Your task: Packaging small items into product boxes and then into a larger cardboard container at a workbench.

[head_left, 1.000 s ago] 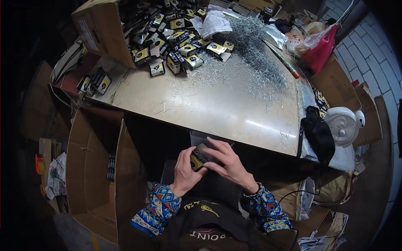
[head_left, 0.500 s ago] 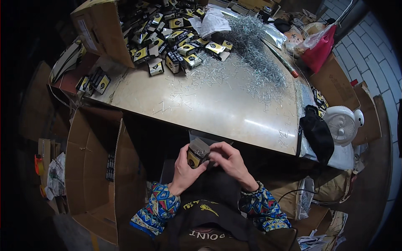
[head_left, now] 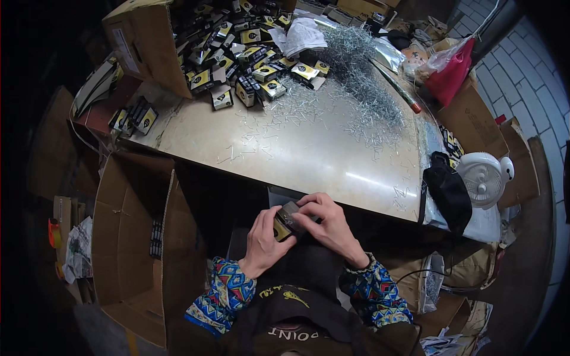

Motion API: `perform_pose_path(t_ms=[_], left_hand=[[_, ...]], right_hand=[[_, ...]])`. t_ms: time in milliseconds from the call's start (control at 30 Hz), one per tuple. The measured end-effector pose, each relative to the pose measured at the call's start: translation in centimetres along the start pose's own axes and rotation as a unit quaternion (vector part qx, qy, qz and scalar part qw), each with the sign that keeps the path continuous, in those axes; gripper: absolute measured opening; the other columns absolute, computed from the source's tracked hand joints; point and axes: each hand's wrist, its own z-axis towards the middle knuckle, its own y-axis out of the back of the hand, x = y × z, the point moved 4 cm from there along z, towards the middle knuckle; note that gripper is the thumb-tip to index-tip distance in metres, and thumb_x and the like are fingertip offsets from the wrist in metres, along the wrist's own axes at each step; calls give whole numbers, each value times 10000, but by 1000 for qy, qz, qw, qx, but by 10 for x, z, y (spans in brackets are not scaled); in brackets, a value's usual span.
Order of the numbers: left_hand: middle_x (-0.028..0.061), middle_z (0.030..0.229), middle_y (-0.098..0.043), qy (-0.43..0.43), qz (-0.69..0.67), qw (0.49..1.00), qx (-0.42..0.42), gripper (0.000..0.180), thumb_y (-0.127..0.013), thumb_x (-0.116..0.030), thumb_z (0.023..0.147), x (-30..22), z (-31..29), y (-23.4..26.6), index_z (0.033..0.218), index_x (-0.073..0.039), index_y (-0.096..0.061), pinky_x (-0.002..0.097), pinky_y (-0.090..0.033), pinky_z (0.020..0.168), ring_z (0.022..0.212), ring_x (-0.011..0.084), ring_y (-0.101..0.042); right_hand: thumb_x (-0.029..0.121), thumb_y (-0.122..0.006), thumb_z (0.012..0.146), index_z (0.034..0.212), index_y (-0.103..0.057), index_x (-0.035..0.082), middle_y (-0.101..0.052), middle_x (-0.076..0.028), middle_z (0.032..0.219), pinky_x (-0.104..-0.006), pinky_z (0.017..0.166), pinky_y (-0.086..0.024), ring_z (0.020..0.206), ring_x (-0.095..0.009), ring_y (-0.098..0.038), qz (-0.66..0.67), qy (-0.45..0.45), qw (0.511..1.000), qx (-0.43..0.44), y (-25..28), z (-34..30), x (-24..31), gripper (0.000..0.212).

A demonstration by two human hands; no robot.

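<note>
Just past the table's near edge, over my lap, I hold a small black-and-yellow cardboard box [head_left: 279, 230]. My left hand [head_left: 261, 244] is closed round its left side, thumb along the near face. The curled fingers of my right hand [head_left: 328, 228] press at the box's top and right side, by its grey flap [head_left: 288, 209]. Thin shiny bits show at the box's opening, partly hidden by my right fingers. Ahead on the table [head_left: 297, 157] lie loose thin metal pins [head_left: 365, 101], heaped toward the back.
Many similar boxes [head_left: 252, 71] pile up at the back left, beside a standing carton [head_left: 145, 47]. A large open carton [head_left: 127, 249] stands at my left. On the right are a black cloth item [head_left: 446, 193], a small white fan [head_left: 484, 178] and a pink bag [head_left: 454, 71].
My right hand has moved in over the top of the box, and its fingers now press at the opening. The box has tilted and shifted slightly right with my left hand.
</note>
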Motion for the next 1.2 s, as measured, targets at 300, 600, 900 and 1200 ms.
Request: perform_pose_path(t_ms=[300, 600, 900, 1200], left_hand=[[197, 1058, -564, 6, -20, 1000, -18, 704, -802, -95, 653, 4, -1, -3, 1259, -11, -454, 404, -522, 789, 928, 380, -610], [198, 1091, -576, 5, -33, 998, -62, 760, -823, -143, 677, 2, 3, -7, 1313, -33, -421, 416, -551, 763, 932, 389, -635], [243, 1046, -608, 22, 13, 998, -63, 735, -785, -180, 742, 4, 0, -13, 1337, -54, -374, 449, -547, 705, 870, 433, -647], [213, 1014, -600, 62, 22, 998, -11, 670, -782, -199, 744, -6, 4, -14, 1268, -34, -399, 429, -522, 731, 903, 413, -625]], right_hand=[[103, -677, 858, 955, -685, 5, -662, -109, 976, -315, 746, -520, 851, -226, -650, 114, -68, 991, 12, 4, 10, 0, 138], [96, -730, 825, 1061, -709, 41, -647, -195, 1138, -352, 805, -549, 964, -301, -662, -40, 66, 994, -74, -11, -20, 1, 244], [39, -678, 867, 1118, -674, 0, -686, -196, 1086, -305, 798, -561, 977, -289, -697, 71, -31, 989, -125, -34, -25, 0, 254], [52, -685, 878, 1066, -711, -11, -740, -119, 963, -223, 737, -552, 843, -101, -688, 213, -176, 949, -149, -31, -28, -2, 200]])
